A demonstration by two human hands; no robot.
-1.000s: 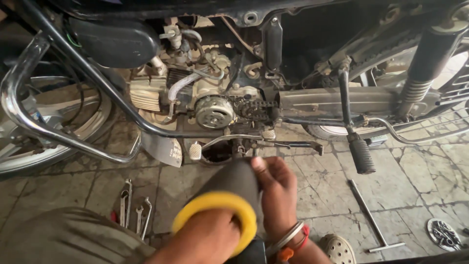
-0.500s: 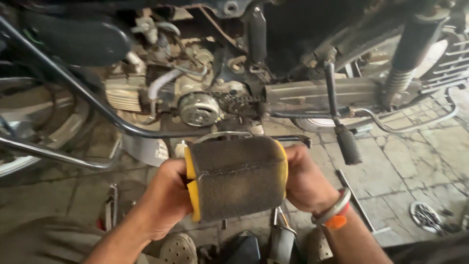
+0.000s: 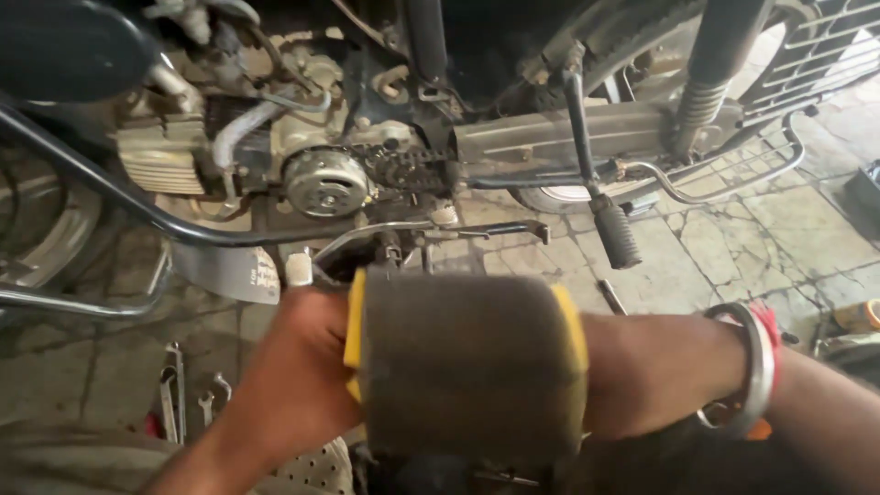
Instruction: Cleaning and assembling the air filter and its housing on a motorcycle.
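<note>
Both hands, left hand [image 3: 293,385] and right hand [image 3: 651,367], clasp the air filter [image 3: 467,367] endwise (fingers hidden), motorcycle engine [image 3: 321,174] beyond.

Air filter [image 3: 472,362] before motorcycle engine [image 3: 325,179]

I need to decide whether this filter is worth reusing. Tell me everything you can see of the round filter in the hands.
The filter is a squat cylinder lying on its side, its axis running left to right. Its dark grey-brown body looks like dusty foam or fabric; yellow rims cap both ends. The left hand presses one end, the right hand the other, holding it in the air below the motorcycle engine. No tear shows on the side facing the camera.
</note>
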